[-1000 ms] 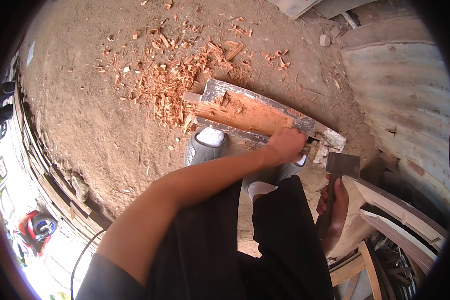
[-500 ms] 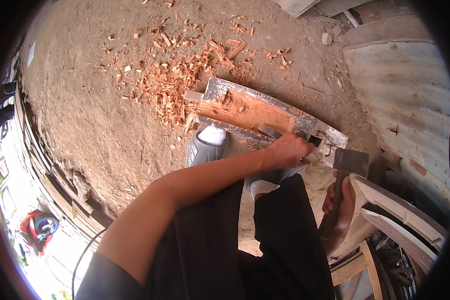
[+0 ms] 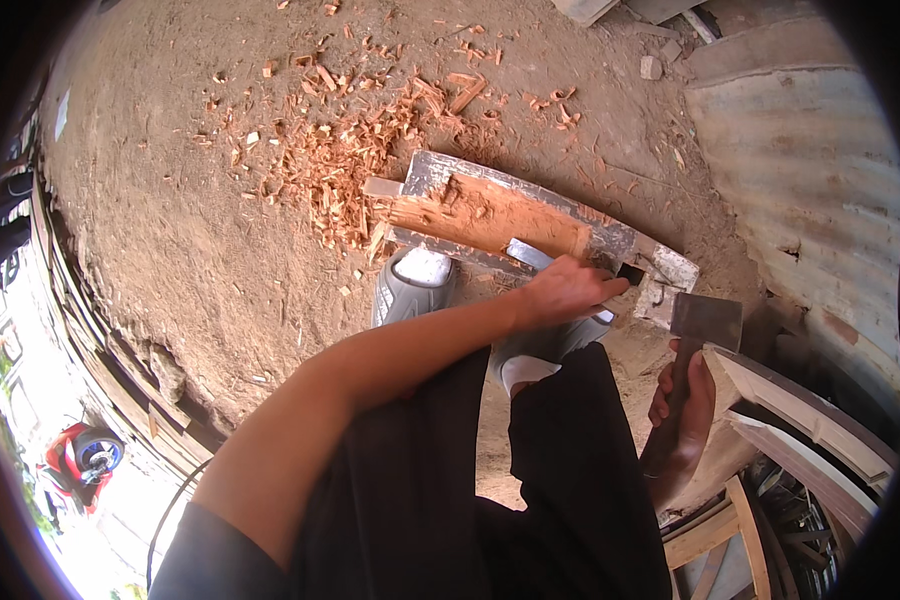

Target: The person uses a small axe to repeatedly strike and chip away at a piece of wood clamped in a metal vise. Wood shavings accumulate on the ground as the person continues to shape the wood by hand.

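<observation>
A hollowed wooden block (image 3: 500, 215) with grey, flaking paint outside and raw orange-brown wood inside lies on the ground ahead of me. My left hand (image 3: 570, 288) is closed round a flat metal chisel (image 3: 529, 254), over the block's near edge. The chisel's bright end sticks out past the knuckles, while the fingers hide its middle. One finger reaches toward a dark square hole (image 3: 630, 273) near the block's right end. Lower right, my right hand (image 3: 685, 400) grips the handle of a hammer (image 3: 707, 322) with a dark, blocky head, beside the block's right end and apart from it.
Wood shavings (image 3: 350, 165) lie heaped past the block's left end. My grey shoe (image 3: 410, 290) is against its near side. Corrugated metal sheeting (image 3: 805, 190) stands on the right, above stacked wooden boards (image 3: 800, 410). A red motorcycle (image 3: 78, 465) is far left.
The chisel has turned in my left hand, its blade now catching light. The fingers have shifted, with one extended toward the hole. My right hand and hammer have barely moved.
</observation>
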Demonstrator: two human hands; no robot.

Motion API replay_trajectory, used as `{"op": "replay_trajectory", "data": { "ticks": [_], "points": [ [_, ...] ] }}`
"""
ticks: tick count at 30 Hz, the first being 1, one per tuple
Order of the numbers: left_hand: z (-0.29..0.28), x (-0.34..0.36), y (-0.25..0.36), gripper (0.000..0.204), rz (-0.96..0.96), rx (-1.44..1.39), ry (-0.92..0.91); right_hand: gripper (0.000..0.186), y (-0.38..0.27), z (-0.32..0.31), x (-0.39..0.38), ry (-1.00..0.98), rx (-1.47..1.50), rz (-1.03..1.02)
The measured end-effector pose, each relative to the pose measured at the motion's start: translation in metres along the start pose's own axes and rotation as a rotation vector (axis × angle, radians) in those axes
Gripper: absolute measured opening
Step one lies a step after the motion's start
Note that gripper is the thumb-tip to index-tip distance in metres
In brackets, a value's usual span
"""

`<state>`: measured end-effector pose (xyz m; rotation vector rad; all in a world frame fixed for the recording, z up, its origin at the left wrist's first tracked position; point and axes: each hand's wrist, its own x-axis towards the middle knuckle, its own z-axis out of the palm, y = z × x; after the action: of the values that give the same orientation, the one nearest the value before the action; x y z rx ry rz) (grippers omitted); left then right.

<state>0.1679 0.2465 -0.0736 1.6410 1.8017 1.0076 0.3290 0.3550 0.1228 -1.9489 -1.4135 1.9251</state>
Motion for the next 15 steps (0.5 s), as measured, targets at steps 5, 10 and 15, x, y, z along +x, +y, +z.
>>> {"op": "replay_trajectory", "data": {
  "ticks": [5, 10, 15],
  "points": [
    [-0.004, 0.003, 0.0, 0.038, -0.075, -0.048, -0.039, 0.046, 0.003, -0.002, 0.001, 0.033, 0.021, -0.076],
    [0.0, 0.008, -0.004, 0.038, -0.138, -0.077, -0.018, 0.037, 0.022, 0.015, -0.002, 0.092, -0.136, -0.135],
    [0.009, 0.007, -0.013, 0.034, -0.166, -0.071, 0.119, 0.033, 0.028, 0.026, 0.01, -0.051, -0.27, -0.062]
  ]
}}
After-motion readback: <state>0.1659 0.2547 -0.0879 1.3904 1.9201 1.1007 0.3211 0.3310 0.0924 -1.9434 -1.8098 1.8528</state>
